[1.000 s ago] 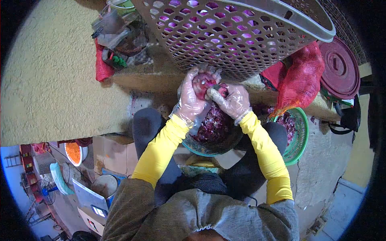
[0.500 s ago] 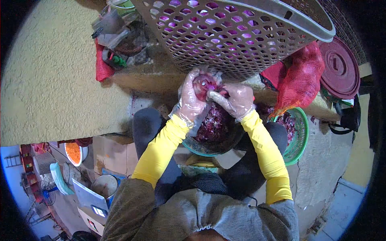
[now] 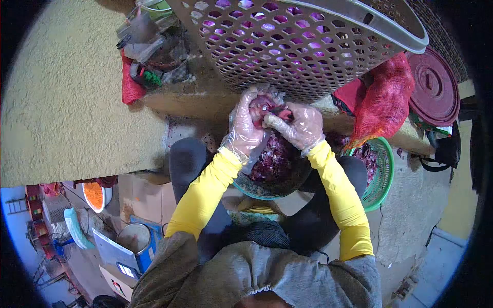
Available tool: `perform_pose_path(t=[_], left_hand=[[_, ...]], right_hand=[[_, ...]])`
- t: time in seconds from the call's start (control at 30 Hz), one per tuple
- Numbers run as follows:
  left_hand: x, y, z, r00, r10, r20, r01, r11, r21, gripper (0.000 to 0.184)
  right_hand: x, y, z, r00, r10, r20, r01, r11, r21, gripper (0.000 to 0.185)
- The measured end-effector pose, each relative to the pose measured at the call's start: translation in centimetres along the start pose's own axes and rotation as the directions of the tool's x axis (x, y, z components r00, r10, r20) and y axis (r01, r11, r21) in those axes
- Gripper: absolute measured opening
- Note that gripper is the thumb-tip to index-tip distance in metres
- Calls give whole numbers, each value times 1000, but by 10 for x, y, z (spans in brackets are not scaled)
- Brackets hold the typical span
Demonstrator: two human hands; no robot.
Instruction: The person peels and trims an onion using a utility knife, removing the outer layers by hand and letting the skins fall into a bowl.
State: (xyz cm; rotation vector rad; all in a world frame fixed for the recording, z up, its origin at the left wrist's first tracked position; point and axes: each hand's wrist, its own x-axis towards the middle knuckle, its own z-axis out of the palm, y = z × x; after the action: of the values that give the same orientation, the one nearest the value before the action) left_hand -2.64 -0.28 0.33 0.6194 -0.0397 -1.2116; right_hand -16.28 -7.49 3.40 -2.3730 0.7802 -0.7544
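While the left hand cups a red onion with its fingers wrapped firmly round it, the right hand is closed beside it, pinching a dark reddish piece between thumb and curled fingers — what that piece is, I can't tell, as the fingers hide most of it. The right thumb reaches across to the onion, so the two hands meet above a dark basin with a teal rim. Both wear clear plastic gloves, and yellow sleeves cover the forearms.

Between the person's knees, the basin holds a heap of purple and pale scraps. More scraps lie in a green basket, just beyond the right knee. Right in front of the hands rises a big grey-brown basket, its sides full of holes that show purple things inside. A red mesh sack slumps beside it over the ledge, near a round maroon lid. Away to the person's left I can see a white tub — its contents bright orange — well apart from the work.
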Motion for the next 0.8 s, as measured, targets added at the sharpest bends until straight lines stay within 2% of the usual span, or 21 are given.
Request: perform_pose_path(t=[0.1,0.2,0.27,0.37,0.4,0.47,0.53,0.6,0.63,0.7,0.73,0.8], left_hand=[[2,-1,-1,1000,2,15,-3,1000,14,34],[5,-1,-4,999,-15,41,15,1000,8,33],[6,-2,-6,999,-35,34,34,999,7,33],[7,-3,-5,999,-17,46,20,998,-58,29],[5,-1,-4,999,-42,5,43,998,-46,30],[4,1,-5,997,-67,-36,66,997,-34,32],[4,3,-8,1000,-19,10,17,993,119,33],[4,6,-8,999,-51,-10,51,995,86,33],[4,7,-8,996,-85,-30,86,995,53,34],[7,5,-11,998,-62,14,62,998,28,34],[8,3,-13,998,-36,57,36,999,2,35],[5,3,-8,999,-32,32,33,999,-5,35]], right_hand=[[-2,5,3,1000,0,12,0,1000,31,50],[-3,6,3,999,13,48,-13,1000,11,40],[-2,6,4,999,16,51,-14,999,-35,52],[-3,5,4,997,3,80,-2,1000,-8,52],[-3,6,4,997,2,80,-2,1000,-8,52],[-4,8,5,992,-78,101,82,996,-43,51],[-5,7,4,987,-129,101,133,990,-39,50],[-5,6,2,978,-180,109,187,980,-62,47],[-4,5,1,978,-179,109,187,980,-62,47],[-2,1,-3,995,-74,66,77,996,-41,48],[-1,1,-5,995,-74,66,76,996,-40,48],[2,-1,-7,998,-61,-9,60,996,-59,50]])
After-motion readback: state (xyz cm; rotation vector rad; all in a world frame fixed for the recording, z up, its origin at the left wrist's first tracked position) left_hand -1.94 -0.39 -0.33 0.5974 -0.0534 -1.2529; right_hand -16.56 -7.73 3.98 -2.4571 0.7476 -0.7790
